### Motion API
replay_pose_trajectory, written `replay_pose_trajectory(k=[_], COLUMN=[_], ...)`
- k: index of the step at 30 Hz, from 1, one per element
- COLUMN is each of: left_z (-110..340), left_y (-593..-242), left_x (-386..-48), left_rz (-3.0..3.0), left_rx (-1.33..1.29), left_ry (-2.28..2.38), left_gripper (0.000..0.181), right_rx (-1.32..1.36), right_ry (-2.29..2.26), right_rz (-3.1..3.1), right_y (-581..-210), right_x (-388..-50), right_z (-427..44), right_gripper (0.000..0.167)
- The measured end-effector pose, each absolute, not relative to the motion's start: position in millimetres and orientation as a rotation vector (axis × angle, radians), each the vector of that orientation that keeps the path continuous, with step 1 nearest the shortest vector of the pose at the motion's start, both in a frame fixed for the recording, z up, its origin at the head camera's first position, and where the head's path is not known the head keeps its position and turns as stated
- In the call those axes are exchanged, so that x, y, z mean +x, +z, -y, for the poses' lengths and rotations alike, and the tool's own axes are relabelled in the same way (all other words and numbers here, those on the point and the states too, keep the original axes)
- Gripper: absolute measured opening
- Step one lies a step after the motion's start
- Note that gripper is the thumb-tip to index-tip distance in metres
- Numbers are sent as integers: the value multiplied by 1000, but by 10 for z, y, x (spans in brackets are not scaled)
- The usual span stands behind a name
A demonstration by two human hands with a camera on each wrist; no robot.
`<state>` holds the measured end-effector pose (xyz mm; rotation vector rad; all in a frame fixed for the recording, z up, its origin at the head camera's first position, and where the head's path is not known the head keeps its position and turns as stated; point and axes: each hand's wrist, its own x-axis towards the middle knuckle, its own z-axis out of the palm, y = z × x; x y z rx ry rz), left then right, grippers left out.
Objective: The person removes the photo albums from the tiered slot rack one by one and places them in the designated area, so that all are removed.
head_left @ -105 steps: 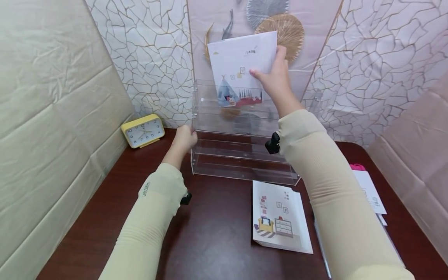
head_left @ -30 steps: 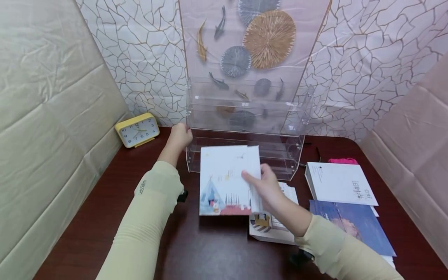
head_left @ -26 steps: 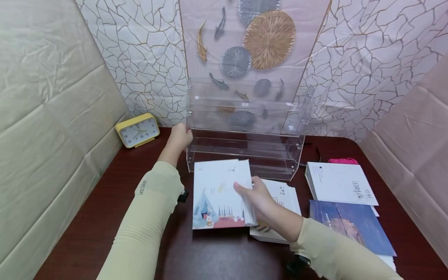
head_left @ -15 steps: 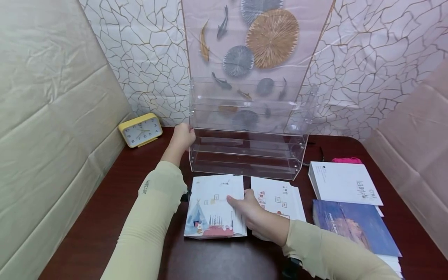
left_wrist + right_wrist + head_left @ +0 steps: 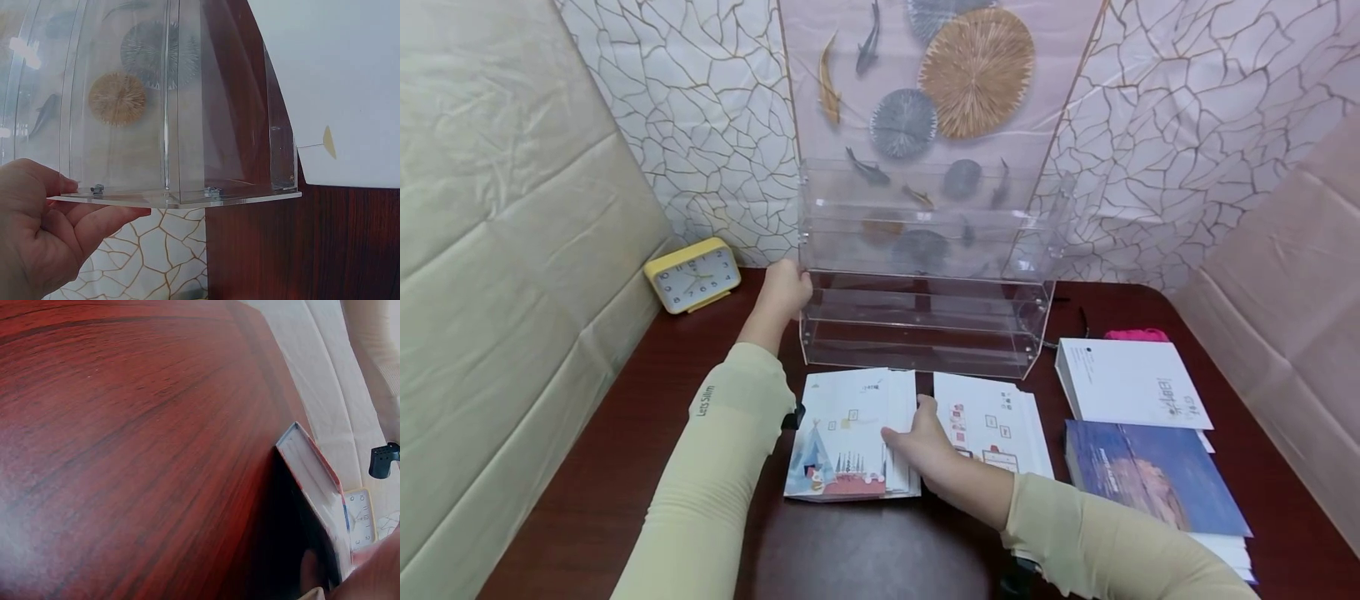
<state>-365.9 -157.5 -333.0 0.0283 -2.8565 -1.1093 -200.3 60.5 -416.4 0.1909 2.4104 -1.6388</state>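
My left hand (image 5: 784, 290) pinches the left side panel of a clear acrylic rack (image 5: 917, 350). In the left wrist view, thumb and fingers lie on opposite faces of that panel. My right hand (image 5: 928, 450) grips the right edge of a small stack of white books (image 5: 838, 437), the top one bearing a blue tent picture. Its thumb lies on top, and fingers show by the stack's edge in the right wrist view. The stack (image 5: 315, 481) is low over the dark table. Beside it lies another white book (image 5: 992, 421) with furniture drawings, partly hidden by my right hand.
At the right lie a white book (image 5: 1131, 383), a blue-covered book (image 5: 1150, 479) on white ones, and a pink item (image 5: 1137, 335). A yellow alarm clock (image 5: 692, 275) stands at the back left. Patterned cloth walls (image 5: 715, 108) enclose the wooden table (image 5: 617, 467).
My right hand has brought the tent-picture books from up at the rack down to the table front, left of the furniture-drawing book. My left hand has stayed on the rack's side.
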Motion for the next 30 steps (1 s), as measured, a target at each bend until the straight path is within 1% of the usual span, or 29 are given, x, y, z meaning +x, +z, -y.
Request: replay_pose_trajectory(k=[5,10,18,25,30], left_z=[1603,1615,1621,1591,1612], left_y=[-3340,-3368,-3372,-3355,-3370], left_x=[-3675,-3685,-3664,-3666,-3676], left_rz=[2856,2868,2852,2842,2856], left_rx=[40,63,49,30,22], left_ry=[-1088,-1108,-1063,-1043,-986], left_gripper=[25,26,26,26,27], right_rx=[47,-97,-184,-196,-239], right_ry=[-1488,-1369,-1295,-1262,-1279], right_rz=[-2537,-2575,-2549,-2571,-2564], right_y=[-4195,-4224,-4231,-4234,-4233], right_x=[-1954,-1853,-1781,-1830,-1814], right_z=[-582,-569,-565,-572,-562], right_gripper=[85,88,85,71,67])
